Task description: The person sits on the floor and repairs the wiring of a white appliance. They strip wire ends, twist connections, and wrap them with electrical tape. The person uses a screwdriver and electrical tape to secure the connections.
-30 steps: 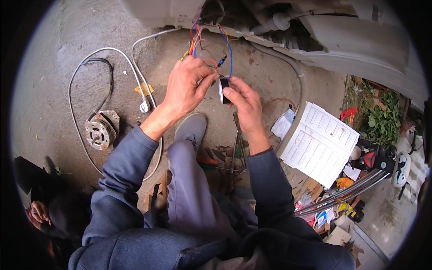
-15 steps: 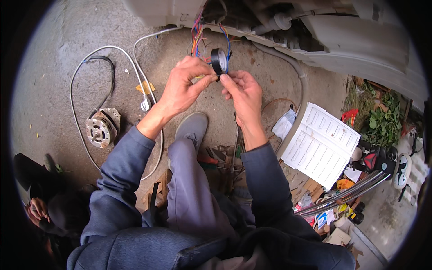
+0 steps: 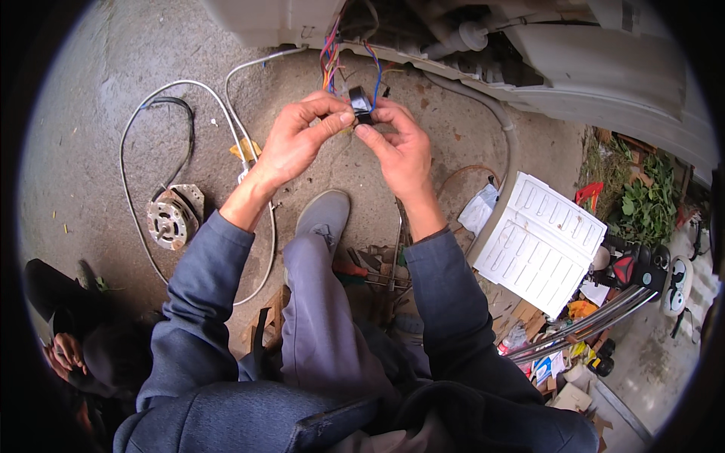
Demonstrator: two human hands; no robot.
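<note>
So I've got both hands up near the wires, with a roll of black electrical tape between them, tilted, just below the edge of the pale appliance cabinet. The left hand has thumb and forefinger in a narrow pinch, tips right up at the roll's left side. Can't tell from here whether there's a wire in that pinch too. The right hand is holding the roll, thumb at its lower edge and the other fingers curled in at the right, partly hidden.

A bunch of pink and orange wires hangs out of the cabinet and drops behind my left-hand fingers, and a blue wire comes down just beside the tape to the right hand.

Over on the left, a small electric motor sits on the concrete floor inside a big loop of grey power cord. A grey hose curves down on the right, near a white slotted panel. One grey shoe is below the hands. Someone else's hands show at lower left, well apart from mine.
</note>
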